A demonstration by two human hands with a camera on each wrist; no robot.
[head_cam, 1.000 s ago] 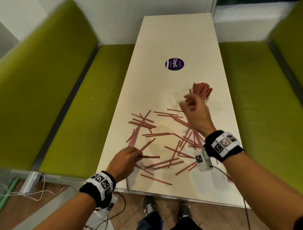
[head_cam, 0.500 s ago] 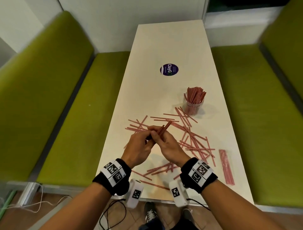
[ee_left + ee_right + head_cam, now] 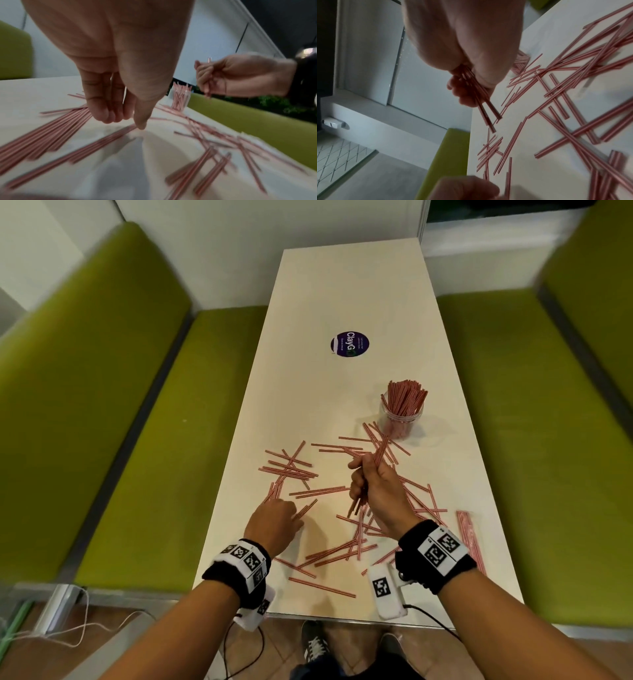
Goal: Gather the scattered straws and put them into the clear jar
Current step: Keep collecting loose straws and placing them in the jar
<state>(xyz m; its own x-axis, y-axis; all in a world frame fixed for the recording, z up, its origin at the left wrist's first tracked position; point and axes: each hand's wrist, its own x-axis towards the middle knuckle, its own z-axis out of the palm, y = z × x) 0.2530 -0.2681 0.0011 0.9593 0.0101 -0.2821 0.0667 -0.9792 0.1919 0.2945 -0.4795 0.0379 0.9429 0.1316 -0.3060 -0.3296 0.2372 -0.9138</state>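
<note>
Several thin red-striped straws [image 3: 291,470] lie scattered over the near half of the white table [image 3: 342,285]. A clear jar [image 3: 400,422] [image 3: 180,100], packed with upright straws, stands at the right. My right hand [image 3: 359,474] [image 3: 471,83] grips a small bundle of straws [image 3: 380,450] [image 3: 484,106] above the table, and the bundle's upper end tilts toward the jar. My left hand [image 3: 291,515] [image 3: 123,119] is down at the table on the left. Its fingers are loosely curled and the thumb tip touches the end of a lying straw [image 3: 109,136].
A flat packet of straws [image 3: 471,539] lies at the table's right edge. A round purple sticker [image 3: 350,344] sits farther back. Green benches [image 3: 154,440] [image 3: 531,440] flank the table on both sides. The near table edge is just behind my wrists.
Half a second ago both hands held the bundle together. Now my left hand has let go and dropped left to the table, while my right hand holds the bundle alone, nearer the jar.
</note>
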